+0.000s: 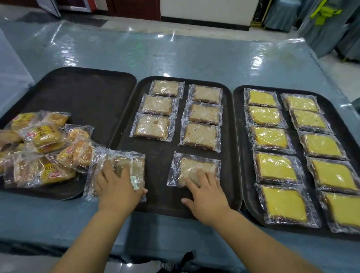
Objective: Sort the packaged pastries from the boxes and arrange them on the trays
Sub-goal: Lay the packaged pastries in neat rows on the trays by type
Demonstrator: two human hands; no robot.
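A plastic-covered counter [170, 53] carries dark trays. The left grip [117, 185] presses with spread fingers on a wrapped brown pastry [137, 161] that overlaps the middle tray's [161, 150] left rim. The right grip [205, 193], fingers straight, rests on a second brown pastry [197, 164] lying in that tray's near half.

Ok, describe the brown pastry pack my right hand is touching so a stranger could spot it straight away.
Take the middle tray of the three dark ones. In its right column, the brown pastry pack lies nearest the front edge, under the right hand. Unlike the three packs behind it, it sits apart and skewed.
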